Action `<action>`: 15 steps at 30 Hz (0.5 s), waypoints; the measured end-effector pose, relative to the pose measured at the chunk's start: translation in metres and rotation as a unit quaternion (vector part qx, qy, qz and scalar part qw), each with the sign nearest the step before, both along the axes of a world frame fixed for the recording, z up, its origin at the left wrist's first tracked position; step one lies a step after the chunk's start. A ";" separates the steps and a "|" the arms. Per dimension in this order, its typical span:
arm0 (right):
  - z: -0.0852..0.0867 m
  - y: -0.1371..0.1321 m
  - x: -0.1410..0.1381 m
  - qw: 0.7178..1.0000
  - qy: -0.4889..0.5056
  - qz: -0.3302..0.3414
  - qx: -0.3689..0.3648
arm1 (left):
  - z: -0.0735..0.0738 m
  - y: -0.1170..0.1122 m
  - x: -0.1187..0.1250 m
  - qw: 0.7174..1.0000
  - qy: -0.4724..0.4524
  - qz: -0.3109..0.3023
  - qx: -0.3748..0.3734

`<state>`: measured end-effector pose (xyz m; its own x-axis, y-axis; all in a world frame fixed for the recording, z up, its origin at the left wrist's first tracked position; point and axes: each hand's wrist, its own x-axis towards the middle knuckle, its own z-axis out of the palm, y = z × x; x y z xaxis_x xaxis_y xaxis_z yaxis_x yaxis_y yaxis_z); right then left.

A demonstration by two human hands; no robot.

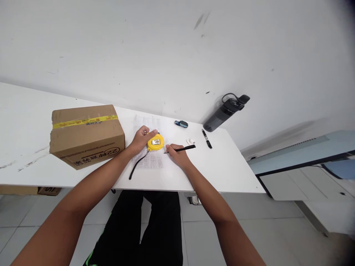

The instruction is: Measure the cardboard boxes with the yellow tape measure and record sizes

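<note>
- Head view, left side: your left hand [141, 137] has its grip wrapped over the round yellow plastic tape measure with a metal plate on its face [155, 142]. The tape measure sits on the printed white paper sheet [152, 162], near the middle of the white tabletop [222, 166]. Press the case flat so it cannot rock on the sheet.
- Head view, right side: your right hand [177, 155], at 4 o'clock from the tape measure, has its grip pinched on a slim black pen [183, 149]. The tip points toward 9 o'clock and lies just beside the yellow case. Resting the heel of that hand on the sheet should, I judge, steady the tip.
- The thin black strap [137, 166] trails from the case toward 7 o'clock, across the sheet to the tabletop's near edge. Take care that your left forearm does not snag it and tug the case.
- The brown cardboard box sealed with yellow tape [87, 135] stands at 9 o'clock, close by your left wrist. Whether they touch, I cannot tell, so give that elbow room.
- Between 1 and 3 o'clock lie a small blue object [181, 124], a small white piece [190, 141] and a black marker [206, 139], all apart from your hands.
- A dark grey water bottle [224, 112] leans at the wall at 2 o'clock.
- The white piece is nearest the pen's tail, and a wide sweep could knock it.
</note>
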<state>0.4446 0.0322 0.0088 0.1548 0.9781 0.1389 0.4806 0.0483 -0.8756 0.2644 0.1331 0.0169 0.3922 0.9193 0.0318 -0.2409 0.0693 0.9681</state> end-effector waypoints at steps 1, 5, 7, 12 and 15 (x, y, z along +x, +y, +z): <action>0.000 0.000 0.000 1.000 0.001 0.000 0.000 | 0.001 0.000 0.000 1.000 0.002 0.001 0.001; 0.000 0.000 0.001 1.000 0.008 -0.009 -0.001 | 0.002 -0.001 0.000 1.000 0.008 0.007 0.009; 0.000 0.000 0.001 1.000 0.008 0.004 -0.013 | 0.002 -0.001 0.000 1.000 0.009 0.005 0.013; 0.000 0.000 0.001 1.000 0.012 -0.026 0.004 | 0.001 -0.001 0.000 1.000 -0.005 -0.003 0.001; 0.001 0.000 0.001 0.999 0.014 -0.036 0.003 | 0.001 -0.002 0.001 1.000 -0.011 -0.002 -0.006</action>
